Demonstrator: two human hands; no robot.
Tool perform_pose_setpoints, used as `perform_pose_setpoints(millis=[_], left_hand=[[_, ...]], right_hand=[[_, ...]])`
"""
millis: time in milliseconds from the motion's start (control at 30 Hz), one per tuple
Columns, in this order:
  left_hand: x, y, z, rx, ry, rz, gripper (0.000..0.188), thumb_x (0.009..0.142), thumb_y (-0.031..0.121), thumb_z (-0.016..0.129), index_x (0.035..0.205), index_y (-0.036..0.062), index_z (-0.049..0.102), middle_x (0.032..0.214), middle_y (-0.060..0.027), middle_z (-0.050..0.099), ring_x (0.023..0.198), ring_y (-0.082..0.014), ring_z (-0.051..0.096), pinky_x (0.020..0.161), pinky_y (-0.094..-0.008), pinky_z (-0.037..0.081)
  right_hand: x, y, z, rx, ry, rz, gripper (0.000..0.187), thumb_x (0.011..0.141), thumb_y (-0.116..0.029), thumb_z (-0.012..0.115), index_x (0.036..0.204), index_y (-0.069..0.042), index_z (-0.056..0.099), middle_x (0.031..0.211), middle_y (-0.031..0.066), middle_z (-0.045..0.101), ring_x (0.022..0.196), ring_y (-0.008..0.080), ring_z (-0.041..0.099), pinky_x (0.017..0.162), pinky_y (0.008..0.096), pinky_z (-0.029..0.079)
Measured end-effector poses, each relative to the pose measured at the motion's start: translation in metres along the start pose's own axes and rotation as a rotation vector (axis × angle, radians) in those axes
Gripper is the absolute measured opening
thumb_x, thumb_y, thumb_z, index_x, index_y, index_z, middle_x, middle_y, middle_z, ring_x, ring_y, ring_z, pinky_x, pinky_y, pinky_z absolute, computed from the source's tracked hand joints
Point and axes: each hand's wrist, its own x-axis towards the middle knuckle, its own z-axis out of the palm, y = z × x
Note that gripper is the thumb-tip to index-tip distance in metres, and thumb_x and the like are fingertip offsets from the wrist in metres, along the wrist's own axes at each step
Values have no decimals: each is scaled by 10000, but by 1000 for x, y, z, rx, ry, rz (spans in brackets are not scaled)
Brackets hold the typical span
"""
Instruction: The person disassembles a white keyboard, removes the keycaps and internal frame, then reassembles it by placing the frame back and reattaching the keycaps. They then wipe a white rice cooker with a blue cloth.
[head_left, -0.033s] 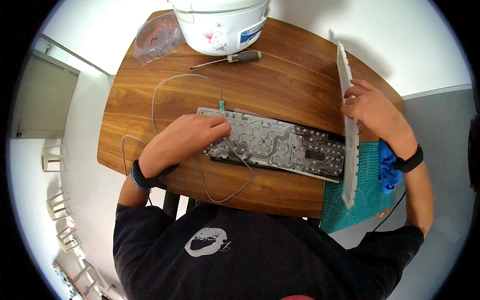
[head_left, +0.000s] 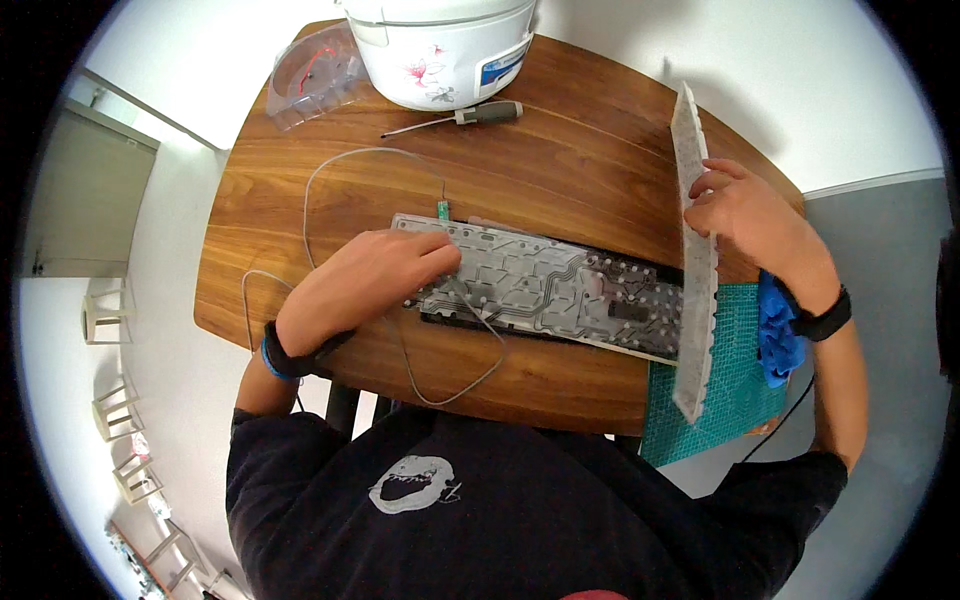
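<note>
A keyboard [head_left: 640, 352] lies opened on the wooden table, slanting down to the right. Over it is a clear membrane sheet [head_left: 520, 275] with printed dark traces. My left hand [head_left: 385, 270] is closed, fingers curled and pinching at the sheet's left end; the fingertips are partly hidden. On the right, my right hand [head_left: 745, 215] grips a long pale panel [head_left: 697, 270] by its side edge, fingers on one face. That panel stands almost on edge over the keyboard's right end. Behind the sheet's upper left corner sits a small green circuit board [head_left: 443, 210] with a grey cable [head_left: 308, 195].
At the far edge stands a white bucket-like container [head_left: 440, 60], with a clear plastic tray [head_left: 312, 80] beside it. A screwdriver [head_left: 485, 113] lies before them. Under the panel are a green cutting mat [head_left: 735, 370] and a crumpled blue cloth [head_left: 780, 335]. The cable loops near my left wrist.
The pale panel has tilted a little, its lower end shifting left and showing more of its face. My right hand has turned slightly with it. The left hand stays put.
</note>
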Motion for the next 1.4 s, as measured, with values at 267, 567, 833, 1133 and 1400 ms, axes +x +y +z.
perform_pose_setpoints(millis=[267, 567, 833, 1133, 1400], left_hand=[[-13, -2, 2, -49, 8, 50, 168, 1036, 82, 607, 1185, 41, 541, 1254, -205, 689, 1185, -453, 711, 953, -524, 594], [-20, -1, -1, -130, -79, 37, 239, 1041, 70, 596, 1275, 20, 589, 1552, -214, 633, 1351, -460, 653, 1087, -516, 576], [-25, 4, 11, -64, -123, 75, 286, 1030, 78, 604, 1307, 7, 600, 1553, -224, 631, 1427, -416, 624, 1170, -485, 550], [-23, 11, 12, -42, -166, 55, 270, 1029, 106, 610, 1284, 19, 623, 1587, -200, 608, 1446, -407, 609, 1193, -488, 531], [-26, 4, 23, 44, -109, 103, 172, 1086, 112, 574, 1225, 30, 631, 1728, -201, 515, 1659, -410, 418, 1298, -501, 467]], right_hand=[[28, 19, -39, 503, -197, 70, 332, 879, -99, 906, 996, -33, 602, 917, 81, 686, 925, 301, 692, 926, 448, 535], [26, 31, -30, 972, -176, 135, 323, 1143, -333, 716, 1221, -24, 662, 1009, 33, 655, 957, 134, 604, 818, 336, 514], [41, 8, -41, 930, -213, 138, 371, 1211, -396, 598, 1278, -37, 667, 1042, 16, 646, 968, 124, 600, 818, 320, 512], [40, -8, -26, 1161, 136, 157, 347, 1211, -365, 601, 1294, -36, 673, 1053, 29, 657, 996, 123, 618, 845, 326, 518], [17, -4, -14, 815, -76, 403, 350, 1157, -304, 678, 1358, -19, 716, 1125, 107, 758, 1037, 231, 696, 916, 373, 563]])
